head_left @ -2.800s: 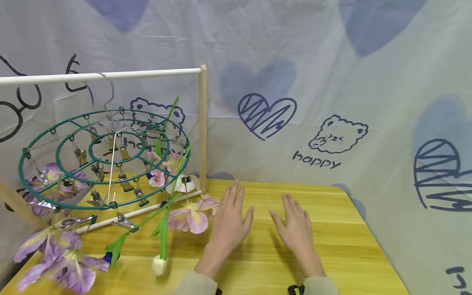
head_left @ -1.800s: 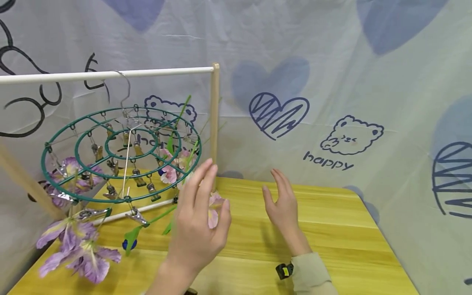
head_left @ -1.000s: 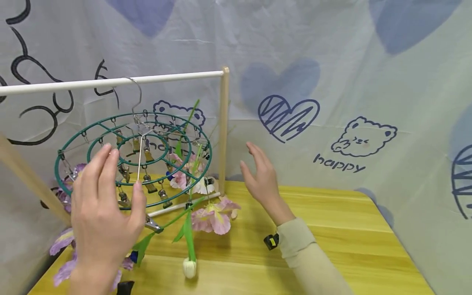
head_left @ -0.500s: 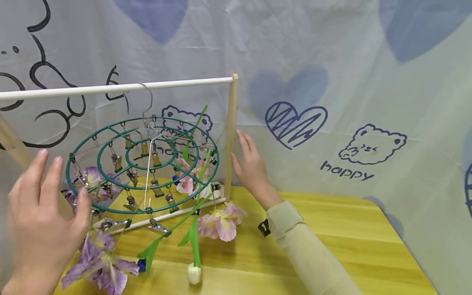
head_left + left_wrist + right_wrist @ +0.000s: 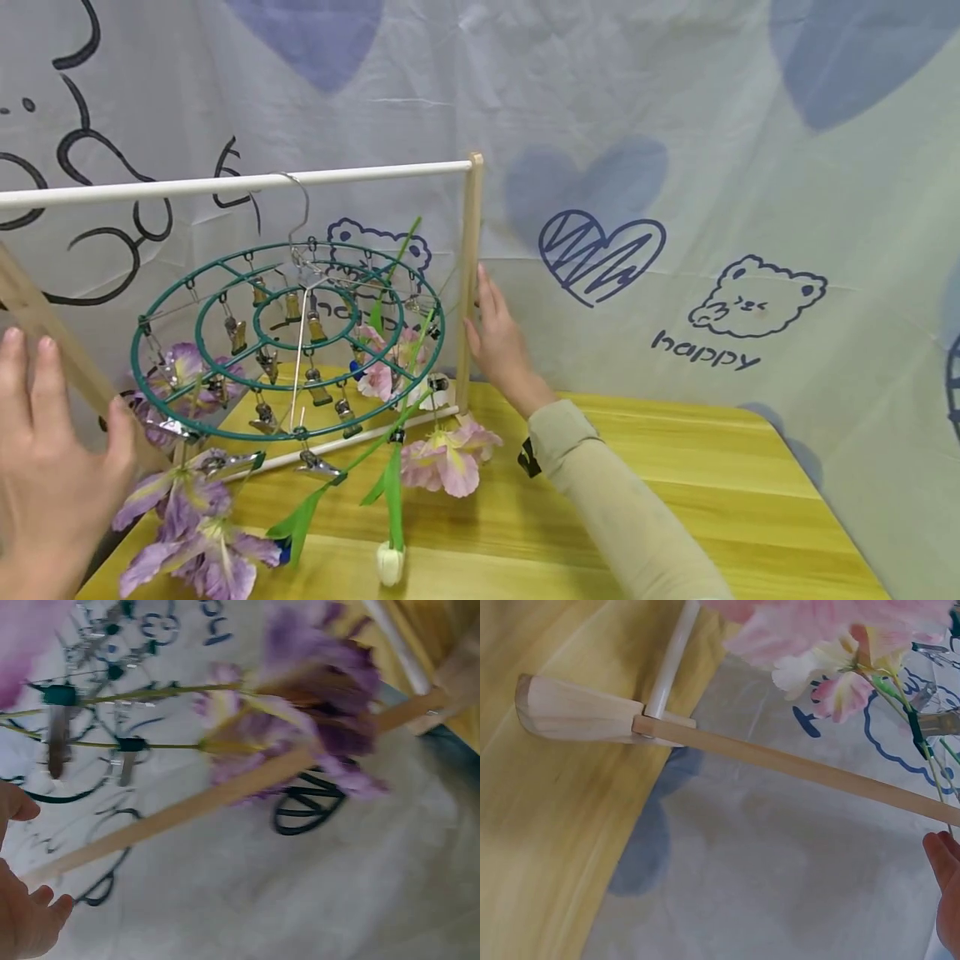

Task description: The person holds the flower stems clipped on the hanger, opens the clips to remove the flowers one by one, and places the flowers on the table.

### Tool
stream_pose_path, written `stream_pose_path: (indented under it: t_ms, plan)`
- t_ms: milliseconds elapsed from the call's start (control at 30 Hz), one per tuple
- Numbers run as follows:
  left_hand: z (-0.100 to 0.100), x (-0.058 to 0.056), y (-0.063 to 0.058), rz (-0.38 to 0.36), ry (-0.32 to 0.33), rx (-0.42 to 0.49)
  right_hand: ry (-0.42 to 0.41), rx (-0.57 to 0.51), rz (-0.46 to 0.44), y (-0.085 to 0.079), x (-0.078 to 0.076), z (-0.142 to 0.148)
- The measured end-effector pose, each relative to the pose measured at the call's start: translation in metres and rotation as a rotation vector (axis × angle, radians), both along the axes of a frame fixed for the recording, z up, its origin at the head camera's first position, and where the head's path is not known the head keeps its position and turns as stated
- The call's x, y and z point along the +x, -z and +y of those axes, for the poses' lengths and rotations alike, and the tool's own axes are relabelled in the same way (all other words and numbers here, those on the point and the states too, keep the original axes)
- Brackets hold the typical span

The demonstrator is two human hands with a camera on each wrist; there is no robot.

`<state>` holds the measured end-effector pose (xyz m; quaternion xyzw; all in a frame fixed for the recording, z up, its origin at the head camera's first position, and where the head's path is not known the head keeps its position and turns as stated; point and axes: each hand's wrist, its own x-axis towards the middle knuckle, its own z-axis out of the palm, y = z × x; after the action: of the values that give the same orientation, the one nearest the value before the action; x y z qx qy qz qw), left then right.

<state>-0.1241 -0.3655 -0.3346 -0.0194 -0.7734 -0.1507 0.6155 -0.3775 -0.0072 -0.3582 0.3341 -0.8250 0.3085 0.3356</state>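
Observation:
A drying rack stands on the table, with a white top bar (image 5: 375, 173) between two wooden posts. From the bar hangs a green round clip hanger (image 5: 277, 436), its metal clips holding artificial flowers: purple ones (image 5: 221, 558), a pink one (image 5: 442, 458) and a white tulip (image 5: 390, 562). My right hand (image 5: 501, 346) is upright with straight fingers, right at the outer side of the right post (image 5: 470, 275). My left hand (image 5: 56, 467), fingers extended, is beside the left post (image 5: 75, 358), overlapping it in the head view. In the left wrist view, fingers (image 5: 34, 915) are near that post's end.
The rack's wooden foot (image 5: 577, 712) stands on the yellow wood-grain table (image 5: 675, 483). A lower white bar (image 5: 345, 442) joins the posts. A pale cloth (image 5: 750, 183) with drawn hearts and bears hangs behind the table.
Both hands have lifted from over the table; the left has moved far left past the hanger to the left post, the right leftward to the right post. The head view has turned left.

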Motion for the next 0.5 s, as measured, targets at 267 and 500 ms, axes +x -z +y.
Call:
stream_pose_path:
  t_ms: [267, 500]
  plan:
    - [-0.027, -0.008, 0.032, -0.103, -0.074, -0.036, -0.023, -0.024, -0.040, 0.010, 0.000, 0.000]
    - [-0.031, -0.012, 0.042, -0.224, -0.165, -0.002, -0.036, -0.046, -0.118, 0.015, -0.002, -0.005]
